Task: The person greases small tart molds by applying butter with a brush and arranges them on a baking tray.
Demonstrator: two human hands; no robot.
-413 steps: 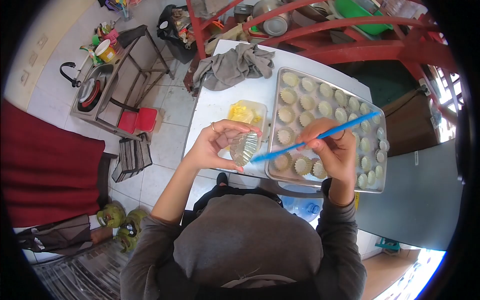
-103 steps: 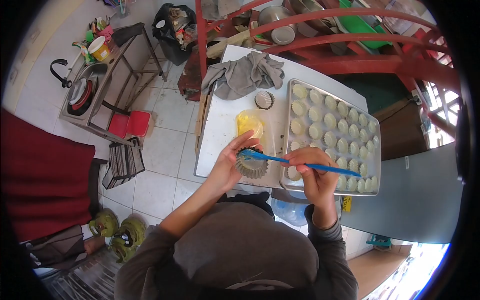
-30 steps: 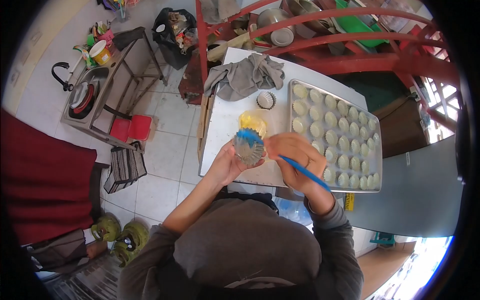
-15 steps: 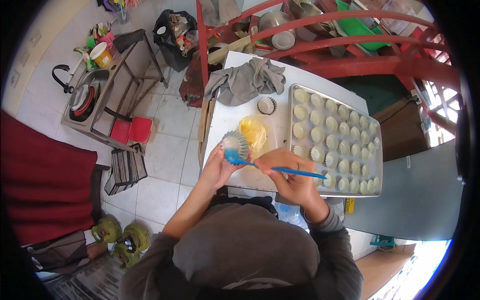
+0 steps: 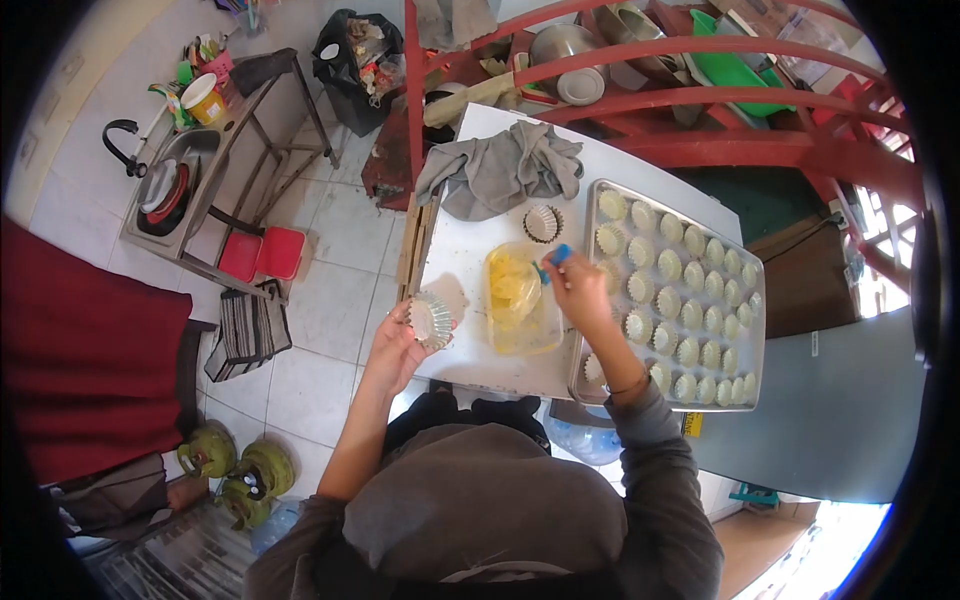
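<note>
My left hand (image 5: 392,345) holds a fluted metal cupcake mould (image 5: 431,319) out past the table's left edge. My right hand (image 5: 578,292) grips a blue brush (image 5: 553,259), most of it hidden by the hand, with its tip at the clear plastic tub of yellow butter (image 5: 516,295) in the middle of the white table (image 5: 470,250). To the right lies a metal baking tray (image 5: 752,310) filled with several small fluted moulds. Another stack of moulds (image 5: 541,222) stands above the tub.
A crumpled grey cloth (image 5: 500,168) lies at the table's far end. Red railings (image 5: 700,60) and shelves with pans sit behind. To the left are a steel sink stand (image 5: 190,170), red stools (image 5: 262,255) and green gas cylinders (image 5: 235,465) on the tiled floor.
My right hand took the brush away from the mould and reached forward to the butter tub. My left hand drew the mould leftward, away from the brush.
</note>
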